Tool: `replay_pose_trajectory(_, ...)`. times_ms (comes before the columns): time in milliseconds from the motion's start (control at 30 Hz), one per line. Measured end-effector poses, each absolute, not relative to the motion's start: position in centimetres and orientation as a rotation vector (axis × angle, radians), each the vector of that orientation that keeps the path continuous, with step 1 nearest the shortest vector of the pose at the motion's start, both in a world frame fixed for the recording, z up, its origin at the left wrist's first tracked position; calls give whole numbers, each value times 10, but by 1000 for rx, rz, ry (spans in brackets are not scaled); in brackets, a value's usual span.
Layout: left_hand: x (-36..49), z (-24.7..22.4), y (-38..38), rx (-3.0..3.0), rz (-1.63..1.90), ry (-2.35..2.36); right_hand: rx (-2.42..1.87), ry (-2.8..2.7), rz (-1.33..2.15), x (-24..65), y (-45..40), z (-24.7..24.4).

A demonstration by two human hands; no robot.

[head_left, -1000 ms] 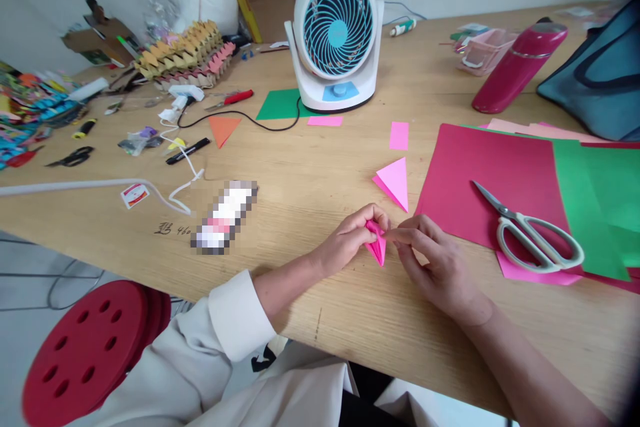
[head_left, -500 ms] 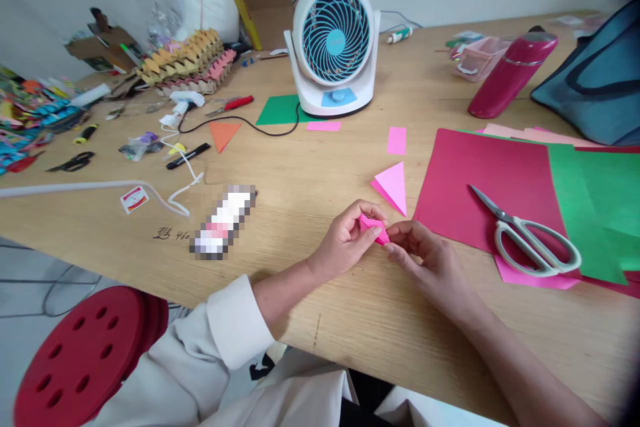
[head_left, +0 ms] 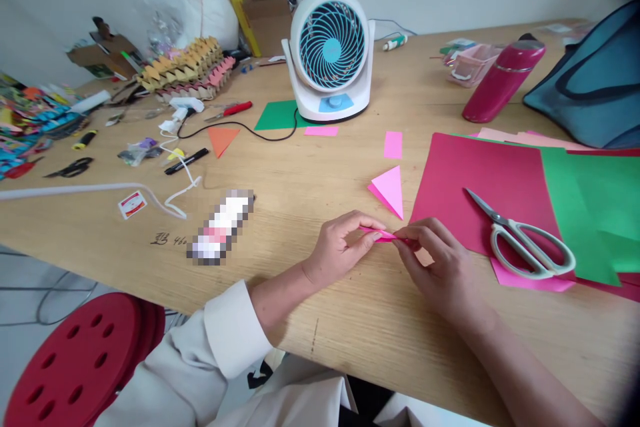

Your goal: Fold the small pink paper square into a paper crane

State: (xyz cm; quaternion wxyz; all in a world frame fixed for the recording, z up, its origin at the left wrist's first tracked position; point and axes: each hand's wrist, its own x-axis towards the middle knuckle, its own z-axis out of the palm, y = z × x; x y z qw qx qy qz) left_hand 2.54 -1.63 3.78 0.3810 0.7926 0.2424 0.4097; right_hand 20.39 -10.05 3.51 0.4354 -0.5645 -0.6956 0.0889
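Observation:
A small folded piece of pink paper (head_left: 384,236) is pinched between both hands, seen nearly edge-on as a thin strip. My left hand (head_left: 343,240) grips its left end between thumb and fingers. Thumb and fingertips of my right hand (head_left: 437,263) hold the right end and hide part of it. Just beyond the hands lies a folded pink paper triangle (head_left: 391,191) with a second layer showing beneath. To the right, scissors (head_left: 525,240) with pale handles rest on red paper (head_left: 493,193).
Green sheets (head_left: 595,207) lie at the right. Behind stand a white fan (head_left: 331,47), a magenta bottle (head_left: 503,80) and a blue bag (head_left: 590,80). A blurred-out phone-like object (head_left: 223,227), a black marker (head_left: 187,161) and white cord (head_left: 175,203) are at the left. A red stool (head_left: 75,360) stands below.
The pink paper has turned from showing its face to nearly edge-on. My right hand has moved from its lower corner to gripping its right end. The view has shifted slightly.

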Motion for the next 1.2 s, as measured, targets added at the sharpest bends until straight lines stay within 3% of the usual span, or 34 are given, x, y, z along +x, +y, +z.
replay_pose_trajectory(267,29,37,-14,2051,1153,517,-1405,-1730,231,204,-101,36)
replay_pose_trajectory(867,25,38,-11,2072,1133,412,-1307,-1513,676,206,-100,34)
replay_pose_trajectory(1200,28,34,-11,2053,1099,400,-1386,-1614,534,201,-99,36)
